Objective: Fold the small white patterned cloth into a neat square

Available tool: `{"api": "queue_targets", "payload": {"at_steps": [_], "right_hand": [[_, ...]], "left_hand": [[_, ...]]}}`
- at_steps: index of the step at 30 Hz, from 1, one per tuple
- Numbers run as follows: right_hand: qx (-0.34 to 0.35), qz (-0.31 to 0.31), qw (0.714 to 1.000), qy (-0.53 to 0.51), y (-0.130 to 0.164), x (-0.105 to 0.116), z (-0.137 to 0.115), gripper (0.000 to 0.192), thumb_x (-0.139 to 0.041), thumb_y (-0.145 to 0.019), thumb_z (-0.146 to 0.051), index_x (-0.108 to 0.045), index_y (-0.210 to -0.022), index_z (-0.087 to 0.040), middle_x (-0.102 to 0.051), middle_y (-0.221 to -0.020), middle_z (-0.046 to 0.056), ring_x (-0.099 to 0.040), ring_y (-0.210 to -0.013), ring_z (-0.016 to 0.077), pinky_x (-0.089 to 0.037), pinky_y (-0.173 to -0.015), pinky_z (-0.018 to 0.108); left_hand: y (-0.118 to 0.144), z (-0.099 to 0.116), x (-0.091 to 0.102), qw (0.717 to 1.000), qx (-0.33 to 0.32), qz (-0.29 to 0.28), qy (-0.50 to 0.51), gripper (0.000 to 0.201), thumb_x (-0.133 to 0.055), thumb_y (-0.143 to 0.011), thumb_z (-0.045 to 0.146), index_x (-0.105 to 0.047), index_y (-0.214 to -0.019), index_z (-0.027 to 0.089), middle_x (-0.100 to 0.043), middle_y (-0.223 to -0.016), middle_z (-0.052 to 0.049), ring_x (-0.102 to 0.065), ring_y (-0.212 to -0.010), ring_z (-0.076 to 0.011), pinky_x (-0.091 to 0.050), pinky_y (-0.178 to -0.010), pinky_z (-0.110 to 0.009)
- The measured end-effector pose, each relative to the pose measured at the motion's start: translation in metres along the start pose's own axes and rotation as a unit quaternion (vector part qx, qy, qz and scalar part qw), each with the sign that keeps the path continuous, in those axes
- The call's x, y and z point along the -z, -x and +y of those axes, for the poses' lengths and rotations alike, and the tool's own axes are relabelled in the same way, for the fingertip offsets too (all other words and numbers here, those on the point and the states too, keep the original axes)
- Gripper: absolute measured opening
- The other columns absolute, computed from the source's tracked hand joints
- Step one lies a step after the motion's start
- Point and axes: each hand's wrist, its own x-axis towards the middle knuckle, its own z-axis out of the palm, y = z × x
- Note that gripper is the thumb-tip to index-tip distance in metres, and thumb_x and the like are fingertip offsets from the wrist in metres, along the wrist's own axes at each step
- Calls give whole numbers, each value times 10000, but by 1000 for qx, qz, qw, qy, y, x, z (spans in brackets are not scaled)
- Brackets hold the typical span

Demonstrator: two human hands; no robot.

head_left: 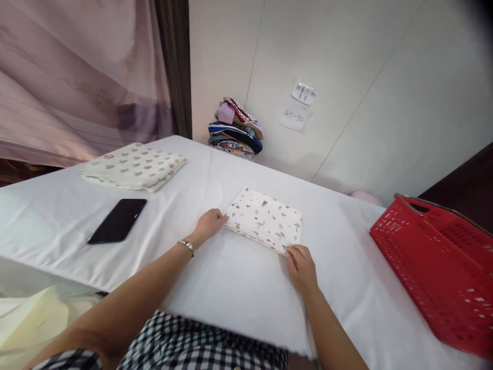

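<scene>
A table (231, 288) draped in a white cloth filled most of the view, running from the near edge to the far wall. On its right side stood a red plastic basket (435, 277) with slotted walls, tilted a little, well apart from everything else. At the far left lay a larger folded cloth (133, 166), white with small printed figures. Against the far wall, at the table's back corner, sat a stack of folded clothes (235, 128) in mixed colours, and two paper notes (298, 107) were stuck to the wall to its right. Near the middle of the table lay a small folded cloth (265, 218), white with tiny scattered prints, flat and squared off. A black phone (117, 220) lay face up on the left, between the larger folded cloth and the near edge.

The left hand (207, 225), a bracelet at its wrist, touched the left corner of the small folded cloth, fingers curled against its edge. The right hand (301, 267) rested at the cloth's near right corner, fingertips on the edge. The hands were apart, one at each end of the cloth; whether either actually pinched the fabric could not be told.
</scene>
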Motion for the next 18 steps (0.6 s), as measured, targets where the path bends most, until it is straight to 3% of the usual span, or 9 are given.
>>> {"api": "queue_targets", "payload": {"at_steps": [3,6,9,12,18], "right_hand": [[-4,-5,1000,4,0,1,-1,227,-469,-887,-289,-619,-1048,-233,-599,-982,82,-541,-938,216,-496,-803,383],[-7,-22,1000,11,0,2,-2,253,-500,-869,-298,-602,-1088,-224,-587,-1015,84,-526,-961,221,-489,-817,382],[-11,-36,999,20,0,2,-2,286,-497,-864,-302,-586,-1126,-234,-578,-1033,83,-518,-969,228,-486,-820,391],[-12,-45,998,31,0,2,-3,304,-487,-864,-282,-574,-1152,-235,-575,-1039,80,-508,-975,227,-479,-829,391],[-6,-50,996,71,0,-1,-2,329,-472,-867,-243,-568,-1181,-222,-577,-1076,90,-504,-990,235,-462,-832,398]], "left_hand": [[4,-1,-2,996,-64,61,-12,225,-503,-797,390,-589,-864,193,-643,-900,-54,-597,-787,-189,-441,-659,-283],[8,-6,-5,964,-235,119,-38,278,-442,-856,304,-581,-1071,195,-595,-1142,-95,-548,-1038,-228,-431,-855,-353],[11,-12,-6,925,-365,77,-71,308,-422,-887,299,-575,-1142,219,-575,-1213,-92,-494,-1139,-241,-385,-945,-415],[11,-18,-5,906,-409,27,-104,340,-494,-864,318,-560,-1185,230,-572,-1235,-93,-486,-1157,-245,-374,-962,-431],[3,-18,-3,893,-423,35,-150,315,-479,-865,201,-576,-1165,224,-590,-1215,-100,-510,-1140,-236,-385,-919,-403]]}}
